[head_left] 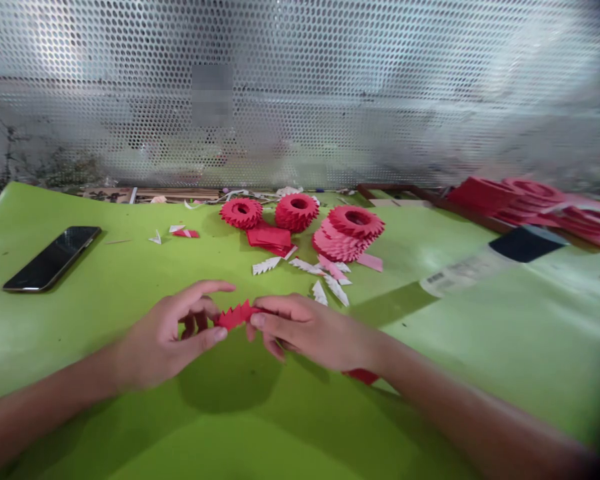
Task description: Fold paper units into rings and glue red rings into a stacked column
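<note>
Both hands are closed on a red serrated paper strip (pixel 235 315). The left hand (pixel 175 333) pinches its left end between thumb and fingers; the right hand (pixel 310 330) pinches its right end. The strip spans the narrow gap between them, teeth upward. A red paper scrap (pixel 363 377) lies just under the right wrist. Ahead of the grip, white folded paper pieces (pixel 320 280) lie on the green tabletop (pixel 55 347), with a stack of red paper rings (pixel 347 233) just beyond. A black smartphone (pixel 51 259) lies well left of the grip.
</note>
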A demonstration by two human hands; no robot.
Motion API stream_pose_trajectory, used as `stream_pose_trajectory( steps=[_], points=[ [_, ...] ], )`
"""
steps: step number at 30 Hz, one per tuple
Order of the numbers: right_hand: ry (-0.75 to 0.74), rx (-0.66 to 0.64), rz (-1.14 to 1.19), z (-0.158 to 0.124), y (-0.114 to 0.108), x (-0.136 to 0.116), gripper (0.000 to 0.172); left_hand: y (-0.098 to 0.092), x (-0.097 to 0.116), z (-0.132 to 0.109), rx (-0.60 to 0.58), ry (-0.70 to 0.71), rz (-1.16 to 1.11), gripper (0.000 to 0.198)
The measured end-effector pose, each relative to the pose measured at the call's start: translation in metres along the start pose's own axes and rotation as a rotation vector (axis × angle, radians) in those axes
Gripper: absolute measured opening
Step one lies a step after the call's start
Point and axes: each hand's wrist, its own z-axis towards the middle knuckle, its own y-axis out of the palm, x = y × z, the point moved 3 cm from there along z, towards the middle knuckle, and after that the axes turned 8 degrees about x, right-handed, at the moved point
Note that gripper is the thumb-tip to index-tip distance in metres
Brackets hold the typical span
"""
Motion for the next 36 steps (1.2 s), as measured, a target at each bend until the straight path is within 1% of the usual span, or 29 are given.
stream_pose_trajectory(
  steps=[3, 7, 10, 14, 16, 19, 23, 25, 28, 31, 36],
  points=[
    [0.007, -0.009, 0.014, 0.0, 0.0, 0.003, 0.04, -0.001, 0.004, -0.001, 0.11, 0.103, 0.011, 0.041],
    [0.014, -0.039, -0.02, -0.001, -0.002, 0.0, 0.041, -0.003, 0.008, -0.001, 0.163, 0.175, 0.05, 0.036],
    [0.006, -0.093, -0.057, -0.001, -0.001, -0.003, 0.042, -0.003, 0.013, -0.003, 0.167, 0.241, 0.151, 0.031],
    [0.019, -0.139, -0.074, 0.001, 0.004, -0.004, 0.041, 0.001, 0.018, -0.005, 0.12, 0.39, 0.363, 0.03],
    [0.013, -0.134, -0.082, 0.002, 0.006, -0.004, 0.039, 0.004, 0.018, -0.005, 0.111, 0.464, 0.462, 0.027],
    [0.003, -0.093, -0.083, 0.003, 0.004, -0.003, 0.037, 0.005, 0.018, -0.005, 0.154, 0.538, 0.52, 0.024],
    [0.022, -0.065, -0.083, 0.002, -0.004, -0.003, 0.045, 0.002, 0.019, -0.004, 0.209, 0.576, 0.492, 0.031],
    [0.018, -0.071, -0.09, 0.002, -0.006, -0.004, 0.046, 0.002, 0.021, -0.004, 0.201, 0.601, 0.482, 0.035],
    [0.01, -0.077, -0.104, 0.002, -0.004, -0.006, 0.043, 0.004, 0.023, -0.004, 0.19, 0.636, 0.491, 0.042],
    [0.036, -0.054, -0.078, 0.002, 0.0, -0.006, 0.041, 0.005, 0.022, -0.004, 0.211, 0.61, 0.49, 0.044],
    [0.05, 0.028, 0.021, 0.002, 0.002, -0.006, 0.04, 0.004, 0.023, -0.003, 0.291, 0.576, 0.489, 0.042]
  ],
)
